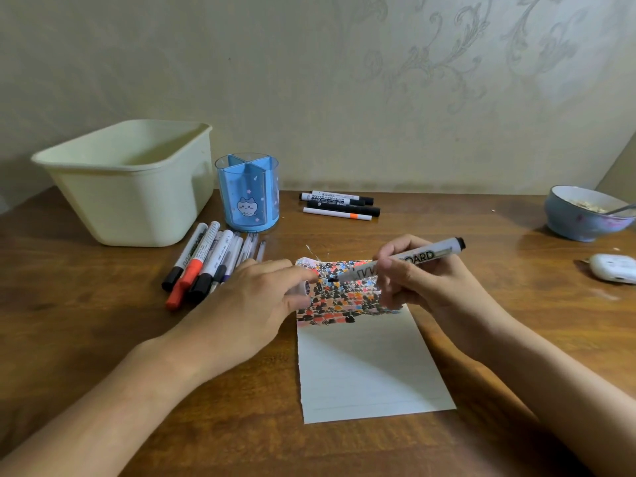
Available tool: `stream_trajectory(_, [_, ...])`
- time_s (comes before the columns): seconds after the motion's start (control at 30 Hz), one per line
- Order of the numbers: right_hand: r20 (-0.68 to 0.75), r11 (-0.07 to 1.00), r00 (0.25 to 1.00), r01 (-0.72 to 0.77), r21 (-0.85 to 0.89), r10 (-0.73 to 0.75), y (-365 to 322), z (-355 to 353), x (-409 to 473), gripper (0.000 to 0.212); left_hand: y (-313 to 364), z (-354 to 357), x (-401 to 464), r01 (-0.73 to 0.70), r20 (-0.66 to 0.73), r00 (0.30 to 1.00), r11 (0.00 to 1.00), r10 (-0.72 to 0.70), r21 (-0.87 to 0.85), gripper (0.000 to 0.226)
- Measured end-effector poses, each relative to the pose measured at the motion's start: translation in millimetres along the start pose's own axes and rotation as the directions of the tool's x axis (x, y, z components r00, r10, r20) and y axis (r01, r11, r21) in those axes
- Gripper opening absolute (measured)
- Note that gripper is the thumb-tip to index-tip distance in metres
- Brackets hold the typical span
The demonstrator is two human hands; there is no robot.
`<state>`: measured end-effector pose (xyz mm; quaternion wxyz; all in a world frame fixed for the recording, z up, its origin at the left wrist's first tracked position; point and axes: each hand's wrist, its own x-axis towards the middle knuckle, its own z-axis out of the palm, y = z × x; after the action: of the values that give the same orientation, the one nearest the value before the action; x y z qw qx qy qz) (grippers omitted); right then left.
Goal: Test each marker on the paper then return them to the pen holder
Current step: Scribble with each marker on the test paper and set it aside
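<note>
My right hand (409, 280) grips an uncapped black whiteboard marker (413, 258), its tip just over the coloured test marks on the paper (364, 359). My left hand (254, 297) rests at the paper's left edge and pinches what looks like the marker's cap (304, 287), mostly hidden by the fingers. The blue pen holder (247, 194) stands at the back with no markers showing in it. A pile of several markers (206, 263) lies left of my left hand. Another small group of markers (340, 204) lies behind the paper.
A cream plastic bin (130, 187) stands at the back left beside the pen holder. A blue bowl (585, 215) with food and a spoon sits at the far right. A small white case (612, 268) lies near the right edge. The wall runs behind the wooden desk (103, 321).
</note>
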<state>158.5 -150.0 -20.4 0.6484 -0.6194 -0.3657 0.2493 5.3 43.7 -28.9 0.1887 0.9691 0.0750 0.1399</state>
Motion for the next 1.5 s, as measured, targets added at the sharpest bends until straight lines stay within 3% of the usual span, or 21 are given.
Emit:
stream_trajectory(0.13, [0.013,0.998,0.999,-0.034,0.046,0.034,1,4,-1,0.015,-1,-2,-2,0.014,-0.045,0.999,0.995,-0.018,-0.096,0.035])
stream_trajectory(0.33, [0.026,0.999,0.999,-0.031,0.02,0.03,-2,5,-3,0.029,3,-4,-4,0.029,-0.052,0.998,0.988,-0.038,-0.153,0.018])
stream_trajectory(0.87, [0.078,0.997,0.997,0.008,-0.079,-0.002,-2,-2,-1,0.021,4,-4,-4,0.078,-0.066,0.994,0.982,-0.09,-0.171,0.018])
stream_trajectory(1.07, [0.175,0.986,0.985,0.029,-0.162,0.0,1,-7,-1,0.013,6,-8,-5,0.046,-0.057,0.997,0.984,-0.057,-0.17,0.018])
stream_trajectory(1.17, [0.23,0.954,0.973,0.088,-0.287,-0.02,0,-10,0,0.021,6,-9,-4,0.039,-0.083,0.995,0.985,-0.054,-0.165,0.025])
stream_trajectory(1.27, [0.269,0.887,0.962,0.168,-0.431,-0.051,0,-9,0,0.028,4,-10,-5,0.037,-0.108,0.993,0.994,-0.048,-0.103,0.033])
stream_trajectory(1.4, [0.257,0.796,0.959,0.25,-0.552,-0.123,2,0,-4,0.03,3,-15,-8,0.0,-0.184,0.983,0.994,0.02,0.109,0.025])
stream_trajectory(1.5, [0.234,0.744,0.96,0.268,-0.612,-0.154,1,3,-5,0.027,5,-19,-10,0.063,-0.165,0.986,0.98,-0.031,0.191,0.018])
